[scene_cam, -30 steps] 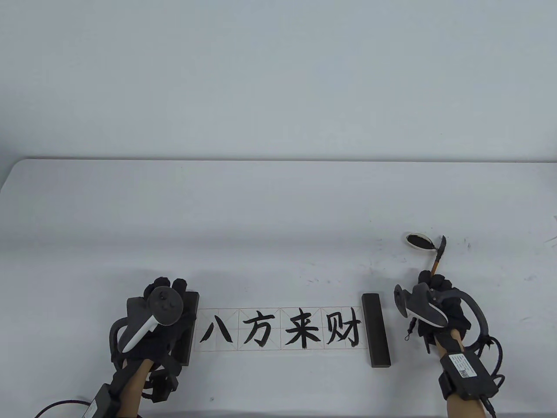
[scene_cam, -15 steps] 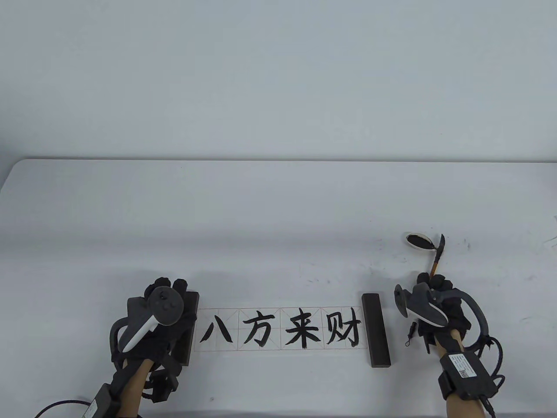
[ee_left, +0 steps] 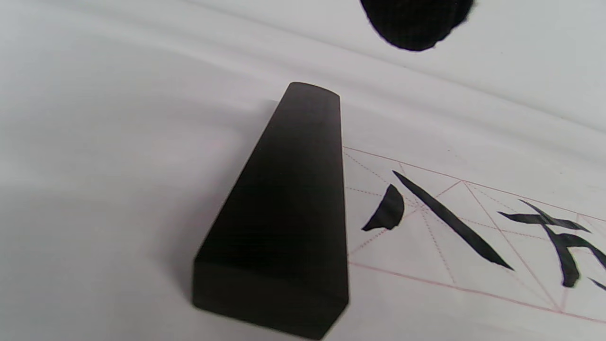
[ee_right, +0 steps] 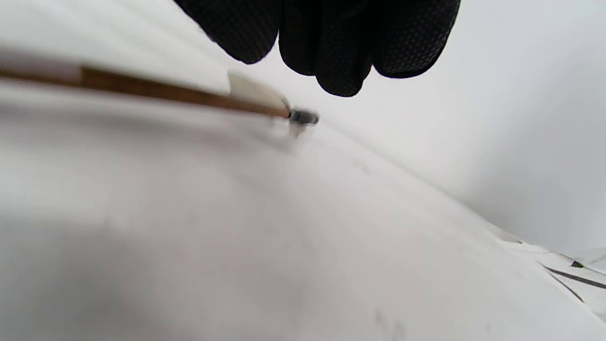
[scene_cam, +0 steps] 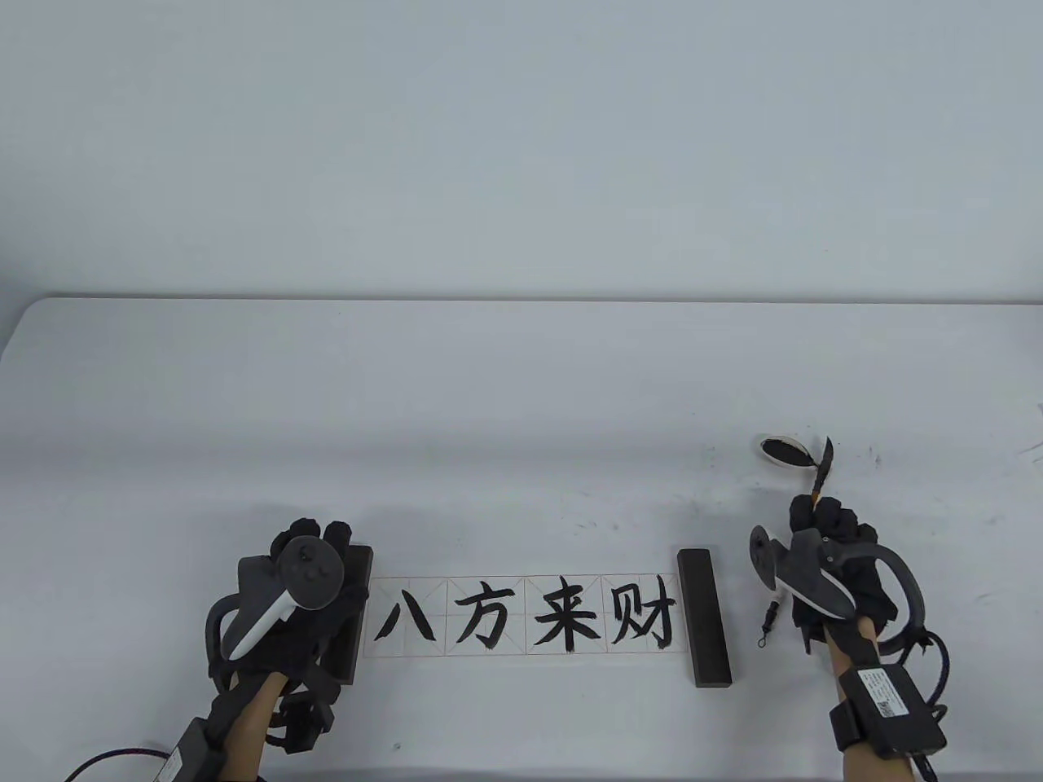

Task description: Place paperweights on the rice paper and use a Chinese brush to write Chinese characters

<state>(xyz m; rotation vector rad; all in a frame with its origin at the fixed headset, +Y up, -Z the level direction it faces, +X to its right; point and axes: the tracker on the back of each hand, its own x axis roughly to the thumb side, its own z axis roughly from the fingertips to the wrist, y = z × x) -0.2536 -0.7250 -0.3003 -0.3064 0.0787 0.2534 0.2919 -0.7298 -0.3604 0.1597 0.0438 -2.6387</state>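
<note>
A strip of rice paper with four black characters lies near the table's front edge. A dark paperweight sits on its right end and another paperweight on its left end. My left hand hovers over the left one; only one fingertip shows, off the block. The brush lies on the table, its inked tip leaning on the small ink dish. My right hand is above the handle, its fingers not round it.
The brush's tail loop lies on the table between the right paperweight and my right wrist. Ink specks mark the white table around the dish. Cables trail from both wrists at the front edge.
My right hand has shifted to the right and a little forward, uncovering the brush's tail end on the table. The left hand, paper and paperweights have not moved.
</note>
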